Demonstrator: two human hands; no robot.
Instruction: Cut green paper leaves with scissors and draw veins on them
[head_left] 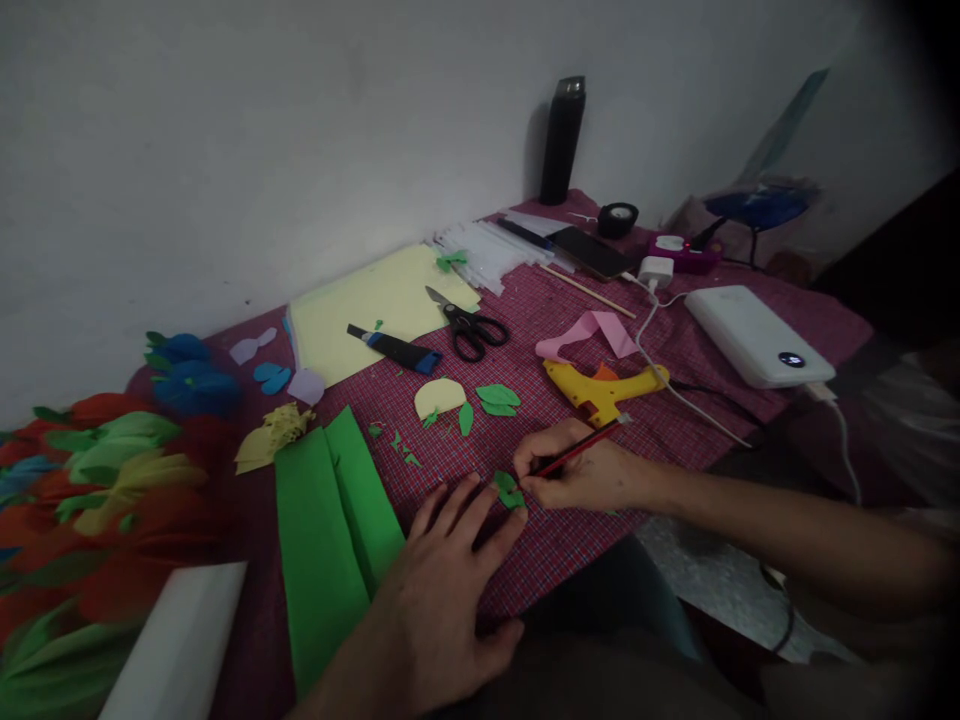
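Note:
My right hand (pixel 574 465) is closed round a red and black pencil (pixel 577 448), its lower end at a small green paper leaf (pixel 508 490) on the checked cloth. Spread flat, my left hand (pixel 450 570) touches the leaf's near edge with its fingertips. More green leaf cutouts (pixel 498 400) and a pale yellow paper piece (pixel 440 399) lie just beyond. To the left of my left hand is a folded green paper sheet (pixel 315 540). A yellow glue gun (pixel 600 390) rests behind my right hand.
Black scissors (pixel 469 330) and a utility knife (pixel 397 348) lie on or by yellow sheets (pixel 360 310). Colourful paper flowers (pixel 112 480) fill the left side. A white power bank (pixel 757 335) with cables sits right; a dark bottle (pixel 562 140) stands at the wall.

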